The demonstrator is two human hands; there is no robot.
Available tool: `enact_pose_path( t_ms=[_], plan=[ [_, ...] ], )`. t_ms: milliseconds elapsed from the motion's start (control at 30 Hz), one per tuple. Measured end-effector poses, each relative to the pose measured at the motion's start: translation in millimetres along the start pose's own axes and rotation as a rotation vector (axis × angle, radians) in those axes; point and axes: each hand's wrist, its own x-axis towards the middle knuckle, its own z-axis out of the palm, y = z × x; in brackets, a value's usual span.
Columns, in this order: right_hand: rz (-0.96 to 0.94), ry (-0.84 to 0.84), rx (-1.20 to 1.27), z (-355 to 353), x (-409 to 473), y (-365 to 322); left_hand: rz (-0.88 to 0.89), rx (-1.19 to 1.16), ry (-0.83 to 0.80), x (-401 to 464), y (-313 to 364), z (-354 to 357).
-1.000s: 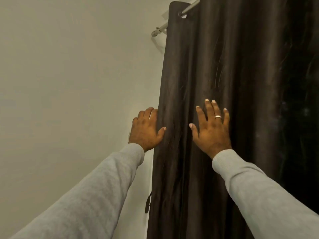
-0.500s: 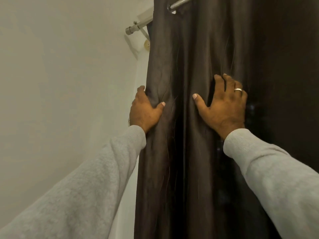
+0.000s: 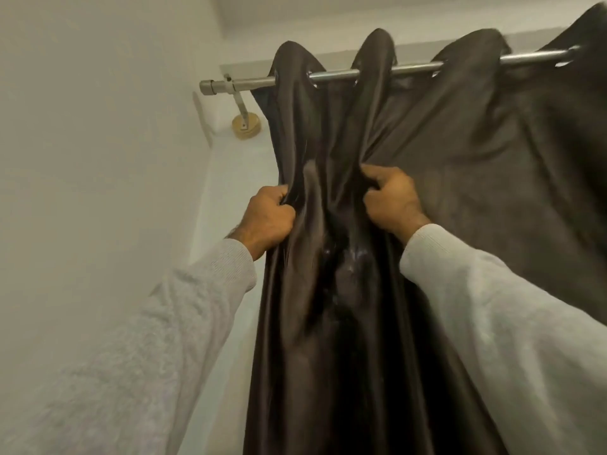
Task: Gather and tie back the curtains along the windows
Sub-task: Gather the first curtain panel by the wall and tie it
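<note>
Dark, glossy fabric hangs from the rod (image 3: 417,68) in deep folds: the curtain (image 3: 492,178), bunched toward the rod's left end beside the wall (image 3: 82,159). Below the rod, the left hand (image 3: 267,218) grips the curtain's outer edge and the right hand (image 3: 392,200) pinches a fold further in, likely to draw the pleats together. No tie shows yet.

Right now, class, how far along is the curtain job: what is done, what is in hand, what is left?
Done: the curtain's left folds are bunched near the rod's end. In hand: the left hand grips the edge and the right hand grips a fold. Left: the part on the right hangs spread, and no tie is on it.
</note>
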Motion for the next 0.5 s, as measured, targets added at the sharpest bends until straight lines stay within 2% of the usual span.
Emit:
enact_pose_path(
  t_ms=[100, 167, 200, 267, 333, 367, 500],
  plan=[
    [-0.121, -0.204, 0.171, 9, -1, -34, 0.009, -0.062, -0.144, 11, 3, 2],
    [-0.097, -0.271, 0.277, 3, 3, -51, 0.027, -0.126, -0.207, 18, 1, -4],
    [-0.046, -0.260, 0.349, -2, 7, -54, 0.036, -0.166, -0.213, 21, 0, -8],
    [0.027, -0.087, 0.438, -9, 20, -53, 0.023, -0.259, -0.155, 29, -2, -19],
    [-0.036, 0.149, 0.310, -17, 34, -52, -0.007, -0.293, -0.062, 37, 2, -27],
    [-0.067, 0.212, 0.227, -19, 38, -54, -0.017, -0.297, -0.014, 43, 6, -31],
    [-0.073, 0.107, 0.111, -17, 64, -68, 0.011, -0.302, 0.086, 69, 21, -39]
  ],
)
